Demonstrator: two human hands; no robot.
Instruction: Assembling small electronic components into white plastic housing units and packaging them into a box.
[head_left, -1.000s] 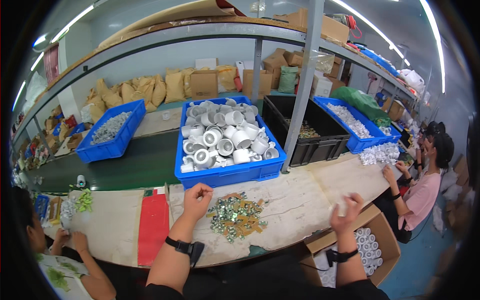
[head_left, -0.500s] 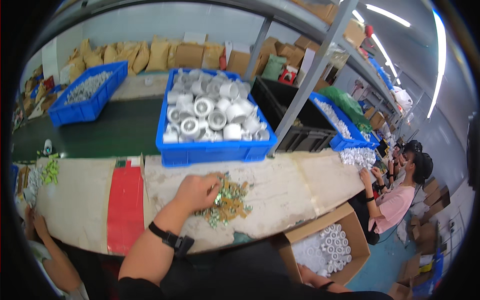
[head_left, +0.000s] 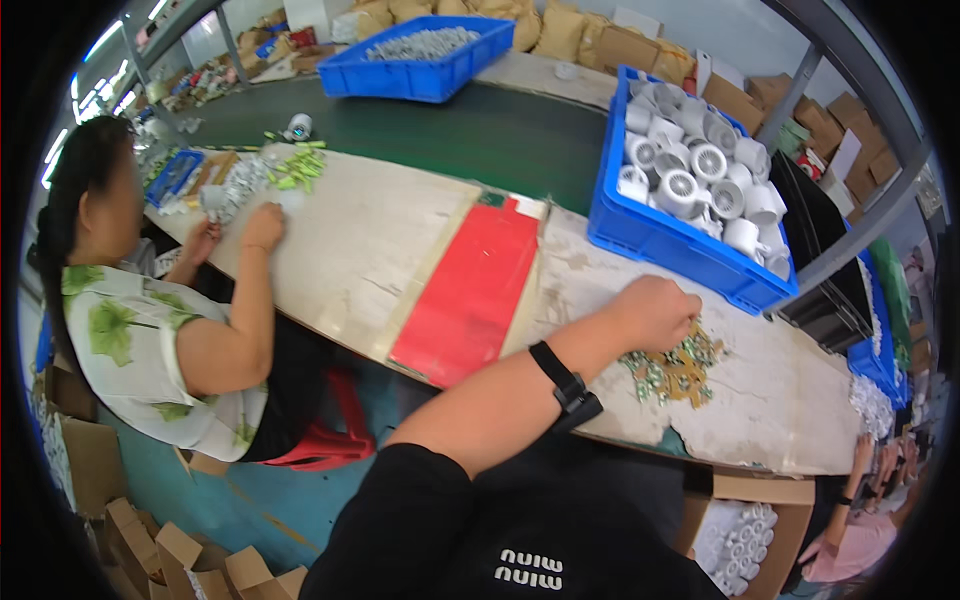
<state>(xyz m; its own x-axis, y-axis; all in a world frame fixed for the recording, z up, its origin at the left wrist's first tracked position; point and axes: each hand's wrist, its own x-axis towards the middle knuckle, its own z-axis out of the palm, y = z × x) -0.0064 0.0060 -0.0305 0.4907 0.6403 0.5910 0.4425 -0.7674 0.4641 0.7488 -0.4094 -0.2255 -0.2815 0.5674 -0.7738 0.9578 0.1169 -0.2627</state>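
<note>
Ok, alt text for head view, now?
A person's left hand is curled at a pile of small green and tan parts on a table; beyond, a blue crate of white parts. A co-worker sits at left.

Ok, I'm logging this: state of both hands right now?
Left hand: curled at the small-parts pile; can't tell if holding anything.
Right hand: not in view.

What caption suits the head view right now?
Left hand at a pile of small green and tan parts, near a blue bin of white pieces.
</note>
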